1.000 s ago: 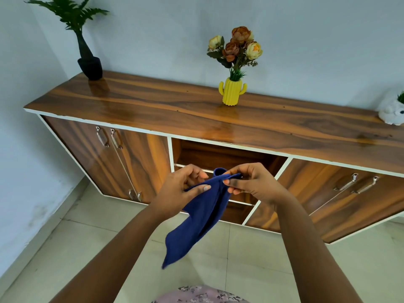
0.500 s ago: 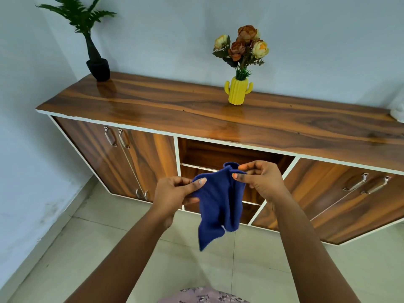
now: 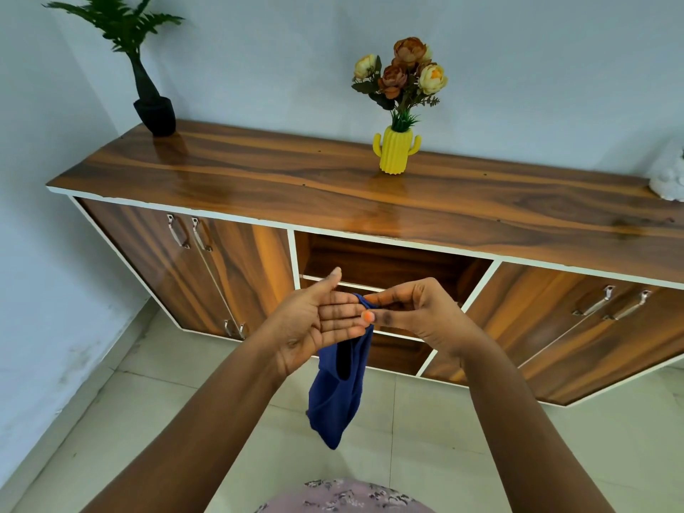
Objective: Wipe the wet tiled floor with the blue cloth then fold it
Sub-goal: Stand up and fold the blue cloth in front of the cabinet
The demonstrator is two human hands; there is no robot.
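- At the far left, a black pot with a green leafy plant (image 3: pixel 154 109) stands on the left end of the long glossy brown wooden sideboard (image 3: pixel 333 194), close to the pale wall.
- Under the top, on the left side, the sideboard has two wooden doors with metal handles (image 3: pixel 188 231), and both doors are closed.
- The left hand (image 3: pixel 318 320) is held in front of the sideboard with the palm turned up toward the camera; its fingers are straight and lie side by side, and the thumb points up. It grasps nothing, but the fingertips reach the top edge of the cloth.
- The dark blue soft cloth (image 3: pixel 338 390) hangs in the air between the two hands, above the pale tiled floor (image 3: pixel 122 420), and it does not touch the floor. It is doubled over, with a dark gap between its layers.
- The right hand (image 3: pixel 414 312) pinches the top corner of the blue cloth with curled fingers; exactly which fingers hold it is hard to see, because the left fingertips cover that spot.
- Behind the hands is an open middle shelf compartment (image 3: pixel 388 264).
- On the top stands a yellow ribbed cactus-shaped vase with orange and cream flowers (image 3: pixel 395 153).
- At the far right edge sits a white ornament (image 3: pixel 670 179), only partly in view.
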